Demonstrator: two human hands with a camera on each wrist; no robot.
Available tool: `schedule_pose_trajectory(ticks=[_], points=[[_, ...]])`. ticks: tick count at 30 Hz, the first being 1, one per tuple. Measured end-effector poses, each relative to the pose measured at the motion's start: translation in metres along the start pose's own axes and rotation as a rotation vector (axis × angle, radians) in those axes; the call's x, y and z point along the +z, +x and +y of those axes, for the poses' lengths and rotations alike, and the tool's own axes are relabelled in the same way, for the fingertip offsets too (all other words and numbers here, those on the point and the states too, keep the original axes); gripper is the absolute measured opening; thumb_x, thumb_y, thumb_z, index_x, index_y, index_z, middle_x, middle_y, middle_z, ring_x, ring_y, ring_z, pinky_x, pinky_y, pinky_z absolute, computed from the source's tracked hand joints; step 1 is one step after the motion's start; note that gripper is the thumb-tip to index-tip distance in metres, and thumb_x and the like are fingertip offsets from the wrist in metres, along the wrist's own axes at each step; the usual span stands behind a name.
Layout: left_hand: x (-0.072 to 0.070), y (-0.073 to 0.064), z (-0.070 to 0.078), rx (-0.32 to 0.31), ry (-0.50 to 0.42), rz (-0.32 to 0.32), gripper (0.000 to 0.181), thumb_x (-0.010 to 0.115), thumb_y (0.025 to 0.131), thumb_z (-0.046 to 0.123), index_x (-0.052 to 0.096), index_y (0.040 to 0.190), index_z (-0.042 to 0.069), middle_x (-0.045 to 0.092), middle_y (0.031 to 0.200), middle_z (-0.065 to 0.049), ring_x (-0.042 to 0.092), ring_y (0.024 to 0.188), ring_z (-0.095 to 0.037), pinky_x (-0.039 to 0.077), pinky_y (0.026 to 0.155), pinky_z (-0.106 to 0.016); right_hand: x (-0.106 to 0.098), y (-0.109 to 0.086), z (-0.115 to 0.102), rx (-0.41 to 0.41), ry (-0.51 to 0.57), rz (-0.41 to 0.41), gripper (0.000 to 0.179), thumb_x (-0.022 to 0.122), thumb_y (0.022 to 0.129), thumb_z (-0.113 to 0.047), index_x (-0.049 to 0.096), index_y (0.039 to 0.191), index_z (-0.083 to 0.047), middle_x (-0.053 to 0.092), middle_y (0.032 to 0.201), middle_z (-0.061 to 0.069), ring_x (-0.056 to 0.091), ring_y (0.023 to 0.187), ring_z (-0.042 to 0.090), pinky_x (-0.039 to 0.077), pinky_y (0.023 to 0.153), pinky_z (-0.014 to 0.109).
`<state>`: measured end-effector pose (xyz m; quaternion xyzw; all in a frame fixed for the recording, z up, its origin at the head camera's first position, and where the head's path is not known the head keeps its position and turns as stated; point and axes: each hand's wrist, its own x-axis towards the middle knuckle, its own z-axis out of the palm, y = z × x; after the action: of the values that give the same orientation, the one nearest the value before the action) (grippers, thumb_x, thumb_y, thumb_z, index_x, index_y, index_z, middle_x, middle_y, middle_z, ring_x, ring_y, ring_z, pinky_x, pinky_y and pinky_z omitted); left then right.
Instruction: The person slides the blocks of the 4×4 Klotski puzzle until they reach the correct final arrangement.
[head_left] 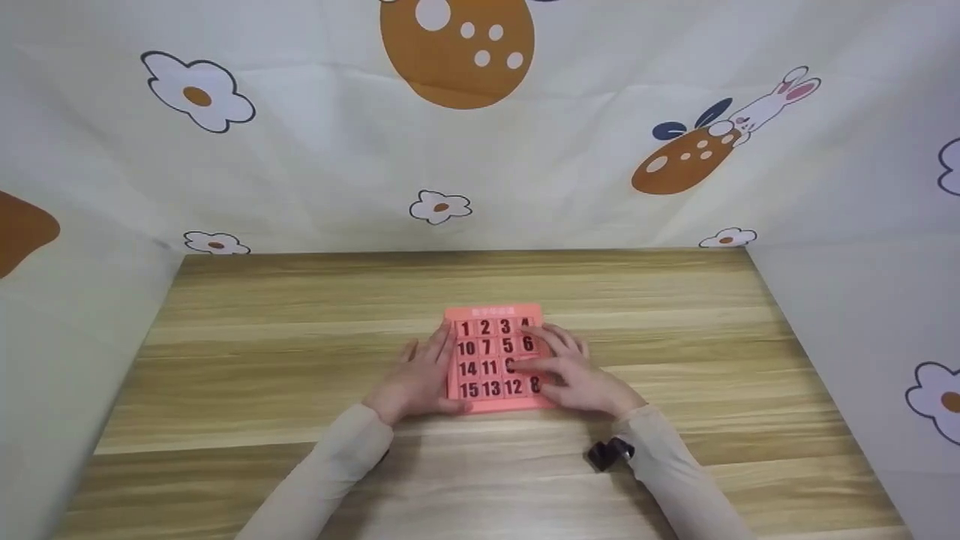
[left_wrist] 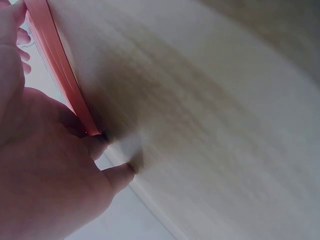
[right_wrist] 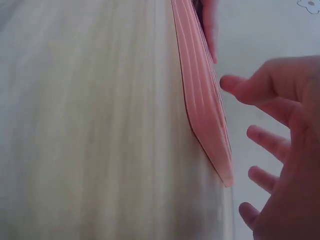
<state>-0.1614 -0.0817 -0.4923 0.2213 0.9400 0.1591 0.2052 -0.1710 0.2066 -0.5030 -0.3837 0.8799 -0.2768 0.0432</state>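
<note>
A pink number slide puzzle (head_left: 504,406) lies flat on the wooden table, its square tiles printed with black numbers. Its top row reads 1, 2, 3, 4. My left hand (head_left: 418,381) holds the frame at the left side, with the thumb at the lower left corner and the fingers along the edge. Over the right half, my right hand (head_left: 576,377) spreads its fingers; one fingertip overlaps tile 4, another partly covers tile 9, and the thumb is by tile 8. The right fingers hide the right end of the third row. From the right wrist, the puzzle's side (right_wrist: 200,95) shows below the fingers.
Wood-grain table (head_left: 300,300) surrounds the puzzle. Pale printed cloth (head_left: 315,165) with flowers and a rabbit stands behind the table and along both sides. A small black object (head_left: 609,454) shows at the right sleeve cuff.
</note>
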Motion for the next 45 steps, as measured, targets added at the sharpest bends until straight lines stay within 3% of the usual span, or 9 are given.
schedule_pose_trajectory(ticks=[2, 8, 10, 16, 19, 29, 39, 45], points=[[0.0, 0.001, 0.0, 0.004, 0.008, 0.004, 0.119, 0.069, 0.078, 0.062, 0.002, 0.153, -0.001, -0.008, 0.159, -0.015, -0.001, 0.146, -0.026, 0.002, 0.116, -0.049, -0.001, -0.001, -0.001, 0.008, -0.004, -0.004, 0.044, 0.064, 0.081, -0.009, 0.067, 0.124, -0.018, 0.028, 0.154, 0.017, 0.016, 0.138, 0.047, 0.008, 0.103, 0.073], [0.0, 0.001, -0.001, 0.012, 0.009, 0.011, 0.118, 0.068, 0.078, 0.062, 0.003, 0.153, -0.002, -0.007, 0.159, -0.016, -0.001, 0.146, -0.027, 0.003, 0.116, -0.05, -0.006, -0.005, -0.003, 0.101, -0.007, 0.116, 0.031, 0.066, 0.079, -0.004, 0.074, 0.107, -0.015, 0.036, 0.149, 0.017, 0.019, 0.136, 0.049, 0.009, 0.102, 0.072], [-0.001, 0.001, -0.001, 0.007, 0.01, 0.009, 0.118, 0.068, 0.078, 0.062, 0.002, 0.153, -0.002, -0.008, 0.159, -0.016, -0.002, 0.146, -0.026, 0.002, 0.116, -0.049, -0.006, -0.004, -0.005, 0.1, -0.02, 0.124, 0.033, 0.066, 0.078, -0.004, 0.074, 0.109, -0.015, 0.037, 0.149, 0.017, 0.02, 0.136, 0.048, 0.009, 0.103, 0.072], [-0.001, 0.001, -0.003, 0.026, 0.026, 0.019, 0.118, 0.067, 0.079, 0.063, 0.003, 0.153, -0.003, -0.007, 0.159, -0.017, -0.001, 0.146, -0.027, 0.004, 0.116, -0.05, 0.005, 0.01, -0.018, 0.021, -0.047, 0.015, 0.046, 0.064, 0.083, -0.01, 0.064, 0.129, -0.019, 0.028, 0.154, 0.017, 0.017, 0.138, 0.046, 0.011, 0.104, 0.07], [-0.001, 0.001, -0.002, 0.045, 0.031, 0.021, 0.116, 0.065, 0.08, 0.063, 0.004, 0.153, -0.004, -0.006, 0.159, -0.018, 0.0, 0.146, -0.029, 0.005, 0.116, -0.051, 0.009, 0.015, -0.023, 0.008, -0.065, -0.027, 0.047, 0.062, 0.085, -0.013, 0.062, 0.131, -0.02, 0.024, 0.156, 0.016, 0.014, 0.139, 0.045, 0.011, 0.105, 0.069], [-0.001, 0.0, -0.003, 0.027, 0.029, 0.017, 0.117, 0.065, 0.079, 0.064, 0.004, 0.153, -0.003, -0.007, 0.159, -0.017, -0.001, 0.146, -0.028, 0.004, 0.116, -0.05, 0.001, 0.01, -0.018, 0.112, -0.055, 0.087, 0.033, 0.065, 0.081, -0.006, 0.074, 0.109, -0.019, 0.036, 0.151, 0.013, 0.016, 0.139, 0.045, 0.008, 0.104, 0.071], [0.001, 0.001, -0.004, 0.034, 0.043, 0.008, 0.116, 0.064, 0.079, 0.065, 0.004, 0.153, -0.002, -0.006, 0.159, -0.017, -0.001, 0.146, -0.028, 0.004, 0.116, -0.051, 0.012, 0.033, -0.025, 0.116, -0.094, -0.016, 0.051, 0.06, 0.086, -0.014, 0.056, 0.137, -0.014, 0.025, 0.155, 0.015, 0.014, 0.14, 0.043, 0.012, 0.105, 0.07], [0.001, 0.001, -0.003, 0.024, 0.046, 0.003, 0.117, 0.064, 0.079, 0.066, 0.003, 0.153, -0.002, -0.007, 0.159, -0.016, -0.002, 0.146, -0.027, 0.004, 0.116, -0.05, 0.011, 0.033, -0.028, 0.093, -0.048, -0.018, 0.04, 0.061, 0.086, -0.013, 0.066, 0.125, -0.016, 0.028, 0.154, 0.012, 0.013, 0.141, 0.041, 0.011, 0.107, 0.065]])
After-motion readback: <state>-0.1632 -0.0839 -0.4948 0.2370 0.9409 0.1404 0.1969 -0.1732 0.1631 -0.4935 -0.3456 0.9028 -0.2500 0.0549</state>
